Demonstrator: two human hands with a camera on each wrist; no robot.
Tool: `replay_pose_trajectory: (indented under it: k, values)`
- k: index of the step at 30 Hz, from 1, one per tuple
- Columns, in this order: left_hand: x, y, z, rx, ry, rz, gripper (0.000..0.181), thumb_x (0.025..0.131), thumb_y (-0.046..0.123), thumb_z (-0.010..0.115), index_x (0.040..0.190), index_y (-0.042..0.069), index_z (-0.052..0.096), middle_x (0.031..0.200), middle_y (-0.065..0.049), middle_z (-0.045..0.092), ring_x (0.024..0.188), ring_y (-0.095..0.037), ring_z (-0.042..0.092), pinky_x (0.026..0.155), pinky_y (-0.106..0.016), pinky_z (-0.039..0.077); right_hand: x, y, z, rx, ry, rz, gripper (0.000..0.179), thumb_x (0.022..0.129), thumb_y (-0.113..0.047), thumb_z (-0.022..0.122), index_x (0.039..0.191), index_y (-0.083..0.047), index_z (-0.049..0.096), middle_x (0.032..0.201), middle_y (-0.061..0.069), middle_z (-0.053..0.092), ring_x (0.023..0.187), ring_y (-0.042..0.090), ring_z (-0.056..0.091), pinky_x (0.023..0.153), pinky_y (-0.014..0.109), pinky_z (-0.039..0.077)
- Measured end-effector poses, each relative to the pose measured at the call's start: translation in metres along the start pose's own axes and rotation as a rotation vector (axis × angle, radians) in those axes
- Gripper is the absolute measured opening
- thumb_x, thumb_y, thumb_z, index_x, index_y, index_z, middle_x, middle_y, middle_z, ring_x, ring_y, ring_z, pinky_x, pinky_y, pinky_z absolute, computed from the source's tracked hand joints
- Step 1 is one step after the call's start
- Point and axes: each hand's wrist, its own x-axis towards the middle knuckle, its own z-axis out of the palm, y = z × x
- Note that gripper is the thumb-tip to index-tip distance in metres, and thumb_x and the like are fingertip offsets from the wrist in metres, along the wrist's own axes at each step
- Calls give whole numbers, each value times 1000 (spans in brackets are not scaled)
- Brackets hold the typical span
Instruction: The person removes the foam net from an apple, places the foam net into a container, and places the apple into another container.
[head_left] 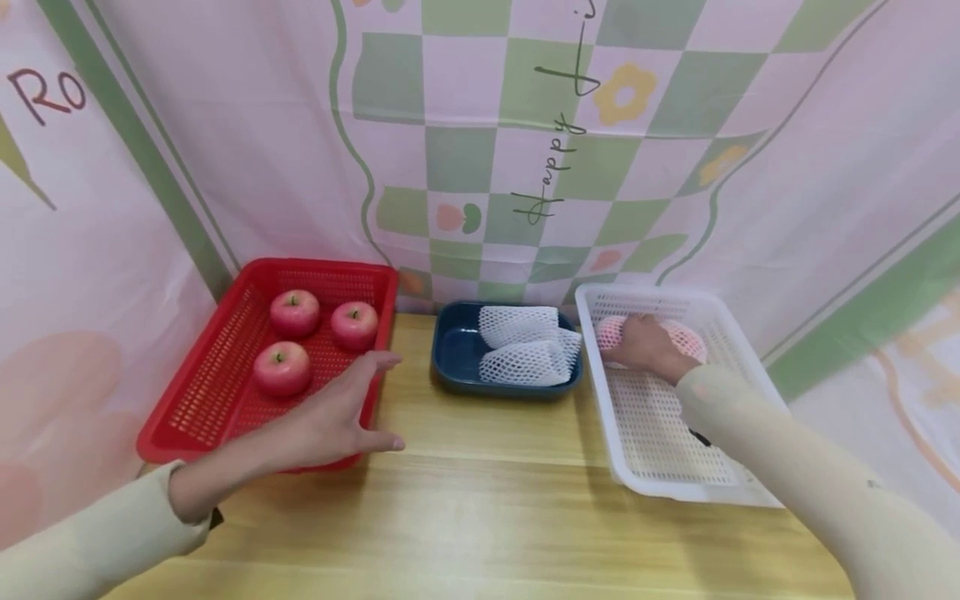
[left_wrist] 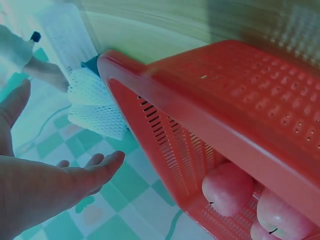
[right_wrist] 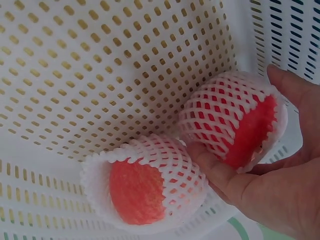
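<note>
In the white basket (head_left: 675, 492), my right hand (head_left: 651, 346) grips an apple in a white foam net (right_wrist: 212, 117), fingers and thumb round its sides. Another netted apple (right_wrist: 137, 192) lies beside it on the basket floor. My left hand (head_left: 330, 417) is held over the right side of the red basket (head_left: 180, 454), thumb and fingers spread apart with nothing between them. Inside that basket lie three bare apples: one at the front (head_left: 282, 369), one at the back (head_left: 294, 314) and one to the right (head_left: 355, 325).
Between the two baskets stands a dark blue tray (head_left: 457, 350) with several empty white foam nets (head_left: 525, 362) in its right part. A wooden table (head_left: 480, 517) carries everything. Behind it hangs a printed curtain (head_left: 465, 158).
</note>
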Motion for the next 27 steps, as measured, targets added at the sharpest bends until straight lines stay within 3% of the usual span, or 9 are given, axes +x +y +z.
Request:
replay_pose_trajectory:
  k: [6,12,21,27]
  values:
    - [-1,2,5,-39,-10,26,96,82,31,93,156,6,36,156,-14,48,144,-35,46,117,-60,44,-2,-7,0,-10,-11,22,70,90,-42,77,106,22,53,115,47,55,112,60,58,94,67,54]
    - [-1,6,13,-64,-39,54,98,83,31,93,158,5,35,159,-14,45,149,-33,43,122,-58,38,0,-5,5,-4,-10,24,84,91,-36,74,125,33,39,125,55,47,120,66,52,104,69,48]
    - [-2,12,27,-75,-69,85,96,84,30,93,157,4,37,158,-14,46,147,-34,45,122,-55,38,0,-8,7,-9,1,37,80,92,-35,74,124,30,41,123,52,50,123,64,50,106,68,46]
    - [-4,16,33,-73,-77,119,94,84,33,92,155,3,39,154,-16,48,145,-35,46,120,-57,41,-1,-7,5,26,27,39,71,89,-36,77,115,23,47,110,42,56,110,58,57,96,66,52]
